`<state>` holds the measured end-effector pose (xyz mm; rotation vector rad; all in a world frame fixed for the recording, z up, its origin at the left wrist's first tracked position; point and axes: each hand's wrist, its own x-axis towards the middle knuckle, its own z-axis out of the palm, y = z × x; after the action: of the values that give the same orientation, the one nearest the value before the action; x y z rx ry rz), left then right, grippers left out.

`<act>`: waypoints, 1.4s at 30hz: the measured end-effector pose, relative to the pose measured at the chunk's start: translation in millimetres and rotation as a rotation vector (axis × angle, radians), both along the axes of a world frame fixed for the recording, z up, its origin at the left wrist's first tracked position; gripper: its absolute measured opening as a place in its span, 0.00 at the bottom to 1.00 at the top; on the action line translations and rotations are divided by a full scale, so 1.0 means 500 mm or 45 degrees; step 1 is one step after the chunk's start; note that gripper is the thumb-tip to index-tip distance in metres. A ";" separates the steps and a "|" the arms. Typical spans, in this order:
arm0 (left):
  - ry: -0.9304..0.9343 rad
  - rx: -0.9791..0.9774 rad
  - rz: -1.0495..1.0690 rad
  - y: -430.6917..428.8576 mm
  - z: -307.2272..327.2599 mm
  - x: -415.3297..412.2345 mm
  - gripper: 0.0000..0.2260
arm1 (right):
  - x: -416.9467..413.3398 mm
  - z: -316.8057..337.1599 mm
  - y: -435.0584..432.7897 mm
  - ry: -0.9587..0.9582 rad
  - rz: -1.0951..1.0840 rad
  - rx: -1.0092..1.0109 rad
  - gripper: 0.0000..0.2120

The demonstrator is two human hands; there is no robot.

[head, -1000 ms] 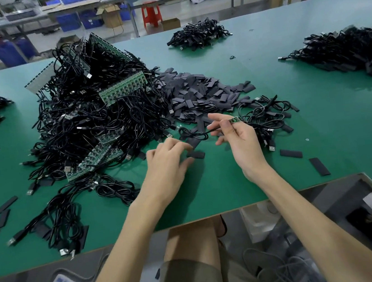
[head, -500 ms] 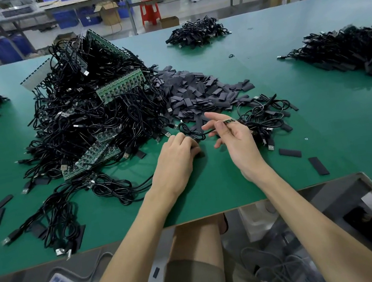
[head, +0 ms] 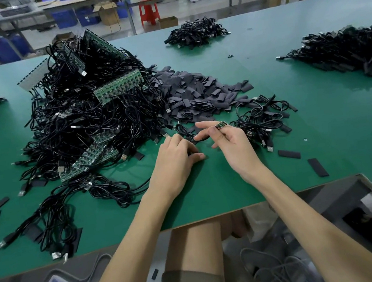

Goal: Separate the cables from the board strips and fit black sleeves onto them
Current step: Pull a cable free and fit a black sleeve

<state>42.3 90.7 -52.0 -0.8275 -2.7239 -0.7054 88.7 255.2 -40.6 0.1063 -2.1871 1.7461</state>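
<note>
**Snag risk at the sleeving bench**

Our right hand (head: 230,144) pinches the bare board end (head: 221,125) just above the green table (head: 318,111), forefinger outstretched. Our left hand (head: 175,158) curls on the table beside it. Whether it grips anything from the sleeve pile (head: 197,94), we cannot tell. The trailing cable (head: 182,129) could catch the tangled heap (head: 97,119) and jerk the end free.

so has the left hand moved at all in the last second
yes, the left hand slid a little right, away from the near board strip
</note>
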 end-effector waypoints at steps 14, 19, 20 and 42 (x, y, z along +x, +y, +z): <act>-0.227 0.624 0.016 -0.015 -0.007 0.002 0.08 | -0.002 -0.010 -0.004 0.007 0.042 0.203 0.13; -0.312 0.736 -0.032 -0.016 -0.003 -0.003 0.06 | -0.002 -0.015 -0.002 -0.036 0.085 0.260 0.11; -0.328 0.739 -0.043 -0.016 -0.004 -0.003 0.06 | -0.002 -0.016 -0.003 -0.046 0.085 0.259 0.11; -0.073 0.573 -0.065 -0.022 0.007 0.005 0.11 | -0.007 -0.021 0.006 -0.035 0.011 0.010 0.06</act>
<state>44.8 79.9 -48.3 -0.7739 -2.4445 -1.3057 85.0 258.0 -51.2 0.0945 -2.2166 1.7536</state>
